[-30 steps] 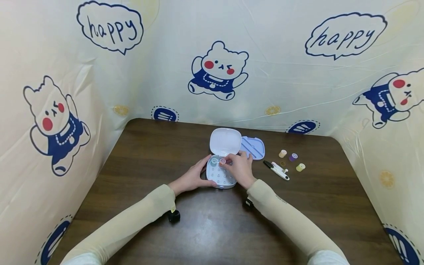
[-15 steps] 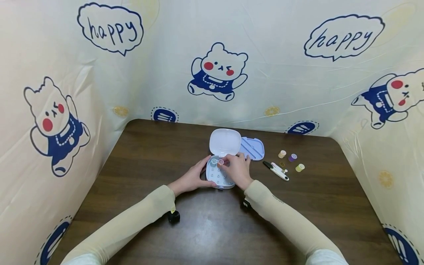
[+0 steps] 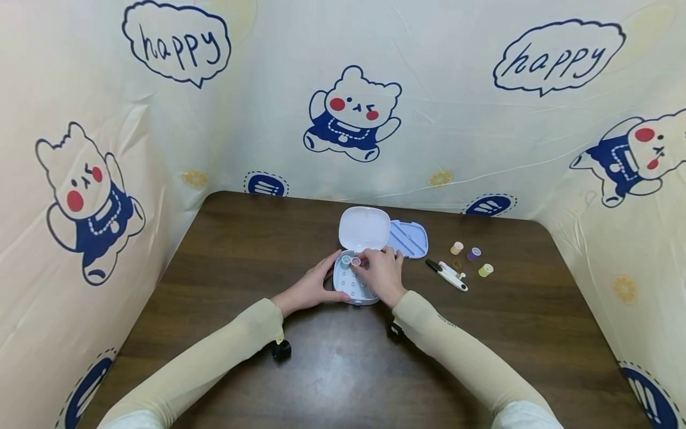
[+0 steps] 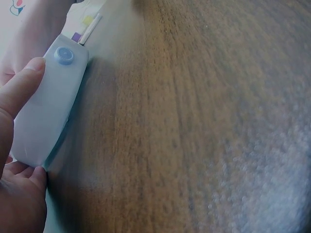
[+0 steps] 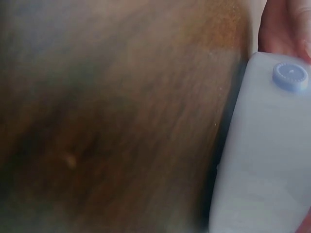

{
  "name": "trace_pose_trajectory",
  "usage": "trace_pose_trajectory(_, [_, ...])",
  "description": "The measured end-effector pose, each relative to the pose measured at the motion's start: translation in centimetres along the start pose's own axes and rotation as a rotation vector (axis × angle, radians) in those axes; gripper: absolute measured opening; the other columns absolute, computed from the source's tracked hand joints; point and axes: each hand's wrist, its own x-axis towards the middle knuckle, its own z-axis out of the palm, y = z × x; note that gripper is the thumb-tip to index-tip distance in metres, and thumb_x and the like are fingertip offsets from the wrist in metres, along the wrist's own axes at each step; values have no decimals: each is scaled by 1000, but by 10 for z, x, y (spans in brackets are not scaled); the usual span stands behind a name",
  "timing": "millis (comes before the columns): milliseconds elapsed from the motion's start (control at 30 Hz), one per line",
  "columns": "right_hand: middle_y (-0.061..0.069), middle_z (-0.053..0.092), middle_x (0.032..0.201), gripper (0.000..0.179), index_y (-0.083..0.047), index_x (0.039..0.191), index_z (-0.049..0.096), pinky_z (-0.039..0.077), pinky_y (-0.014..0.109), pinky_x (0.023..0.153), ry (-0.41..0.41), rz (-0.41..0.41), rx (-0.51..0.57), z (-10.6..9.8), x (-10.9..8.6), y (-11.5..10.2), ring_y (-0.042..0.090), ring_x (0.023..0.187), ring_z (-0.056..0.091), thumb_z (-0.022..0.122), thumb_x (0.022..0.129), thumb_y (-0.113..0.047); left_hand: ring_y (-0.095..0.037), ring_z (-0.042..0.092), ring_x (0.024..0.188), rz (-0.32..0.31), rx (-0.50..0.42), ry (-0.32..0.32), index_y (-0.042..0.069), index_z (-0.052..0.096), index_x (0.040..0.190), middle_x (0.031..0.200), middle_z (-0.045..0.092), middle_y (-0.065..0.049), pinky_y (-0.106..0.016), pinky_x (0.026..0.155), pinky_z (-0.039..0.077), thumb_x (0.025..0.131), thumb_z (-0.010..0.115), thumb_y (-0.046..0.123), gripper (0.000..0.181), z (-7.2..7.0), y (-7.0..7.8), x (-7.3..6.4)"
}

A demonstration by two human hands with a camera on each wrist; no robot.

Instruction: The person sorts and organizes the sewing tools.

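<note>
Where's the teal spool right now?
Head view: the teal spool sits in the open box, at its far left corner, just left of the second spool, which the right hand pinches.

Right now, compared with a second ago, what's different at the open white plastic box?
The right hand has moved slightly left, bringing the small round orange-pink spool closer to the pale teal round spool in the box. Nothing was visibly let go. The left hand still grips the box; the teal spool stayed put.

White case (image 3: 358, 291) partly hidden by the right hand (image 3: 384, 273), cut off in the right wrist view
</note>
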Motion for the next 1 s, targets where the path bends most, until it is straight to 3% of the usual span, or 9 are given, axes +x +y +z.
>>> trace_pose_trajectory(433, [1,79,103,22,-15,104,81,19,72,117,-10,7,-37,1,1,-2,40,118,55,80,94,-34,-30,31,155,1,-5,-3,9,15,168,171,22,-15,-45,123,31,84,90,31,114,-1,2,0])
trace_pose_trajectory(1000, [1,77,99,25,-15,109,81,23,69,115,-34,8,-16,-10,0,4,37,120,54,81,93,-34,-30,31,154,14,2,-10,7,15,167,171,21,-17,-43,122,33,85,89,29,113,-1,0,1])
